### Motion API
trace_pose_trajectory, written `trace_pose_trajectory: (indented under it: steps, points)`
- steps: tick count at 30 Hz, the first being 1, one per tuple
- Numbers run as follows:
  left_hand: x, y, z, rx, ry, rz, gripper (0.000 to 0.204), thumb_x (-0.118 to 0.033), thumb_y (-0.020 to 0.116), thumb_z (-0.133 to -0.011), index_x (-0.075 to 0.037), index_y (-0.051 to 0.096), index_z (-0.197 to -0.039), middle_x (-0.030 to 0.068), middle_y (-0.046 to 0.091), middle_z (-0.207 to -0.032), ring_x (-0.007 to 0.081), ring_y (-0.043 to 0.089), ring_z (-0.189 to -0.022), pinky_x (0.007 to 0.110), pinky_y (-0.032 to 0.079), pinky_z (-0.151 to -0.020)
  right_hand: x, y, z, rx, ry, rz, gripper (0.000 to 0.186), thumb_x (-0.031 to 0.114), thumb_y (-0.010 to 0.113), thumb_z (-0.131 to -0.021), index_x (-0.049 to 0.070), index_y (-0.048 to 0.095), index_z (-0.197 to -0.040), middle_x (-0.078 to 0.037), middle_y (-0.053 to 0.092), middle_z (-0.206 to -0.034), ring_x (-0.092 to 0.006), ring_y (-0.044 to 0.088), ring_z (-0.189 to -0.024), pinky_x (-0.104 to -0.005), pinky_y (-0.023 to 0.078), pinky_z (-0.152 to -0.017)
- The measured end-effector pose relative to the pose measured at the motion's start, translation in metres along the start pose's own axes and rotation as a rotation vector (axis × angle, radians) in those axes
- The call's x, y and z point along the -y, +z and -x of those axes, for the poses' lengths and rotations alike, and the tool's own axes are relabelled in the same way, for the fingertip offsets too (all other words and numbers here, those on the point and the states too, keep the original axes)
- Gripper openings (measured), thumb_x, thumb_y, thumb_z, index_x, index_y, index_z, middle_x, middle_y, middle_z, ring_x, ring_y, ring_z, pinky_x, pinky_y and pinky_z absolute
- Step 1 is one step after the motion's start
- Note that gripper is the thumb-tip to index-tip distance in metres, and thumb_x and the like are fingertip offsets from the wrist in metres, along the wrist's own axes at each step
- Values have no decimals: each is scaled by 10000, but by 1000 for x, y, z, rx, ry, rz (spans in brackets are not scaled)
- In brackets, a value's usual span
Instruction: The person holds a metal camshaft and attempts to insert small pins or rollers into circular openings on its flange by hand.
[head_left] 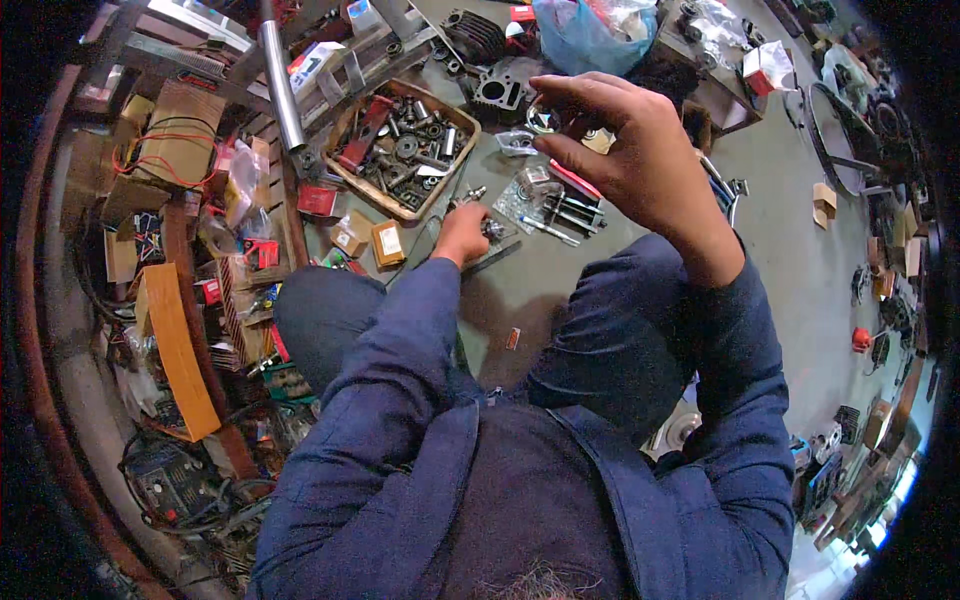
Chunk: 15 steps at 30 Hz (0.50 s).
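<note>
Right hand (645, 140): seems to pinch a ring (541, 117); slack fingertips could drop it.
Left hand (462, 236): wrapped round a part (470, 197).
Tray (365, 192): clutter could swallow a dropped ring.

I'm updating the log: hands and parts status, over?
Left hand low, at a shiny metal part. Right hand raised, fingers curved by a shiny round part; grip unclear. Nearby clutter: metal rods, right of left hand.
</note>
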<state>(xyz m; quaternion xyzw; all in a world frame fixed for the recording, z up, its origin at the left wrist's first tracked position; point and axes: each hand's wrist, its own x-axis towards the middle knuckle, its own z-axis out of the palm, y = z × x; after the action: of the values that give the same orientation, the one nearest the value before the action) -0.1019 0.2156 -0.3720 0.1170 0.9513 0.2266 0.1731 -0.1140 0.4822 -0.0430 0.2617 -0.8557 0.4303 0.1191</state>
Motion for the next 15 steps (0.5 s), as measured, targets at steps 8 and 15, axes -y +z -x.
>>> trace_pose_trajectory:
  steps: [8,15]
  points:
    - [-7,28,3,-8,181,-348,439,-128,763,-683,-87,591,-1085,148,617,-1069,365,599,-1058,480,512,-879,7,-8,2,31,21,6,428,140,785,-808,48,665,-1210,-141,706,-1056,-257,706,-919,-326,538,-824]
    - [-20,-19,-19,-172,-216,234,492,-272,810,-725,-21,626,-1106,191,692,-1016,356,681,-953,454,536,-832,5,-10,0,8,-24,25,428,131,780,-809,53,667,-1214,-129,706,-1022,-224,678,-851,-323,531,-769]
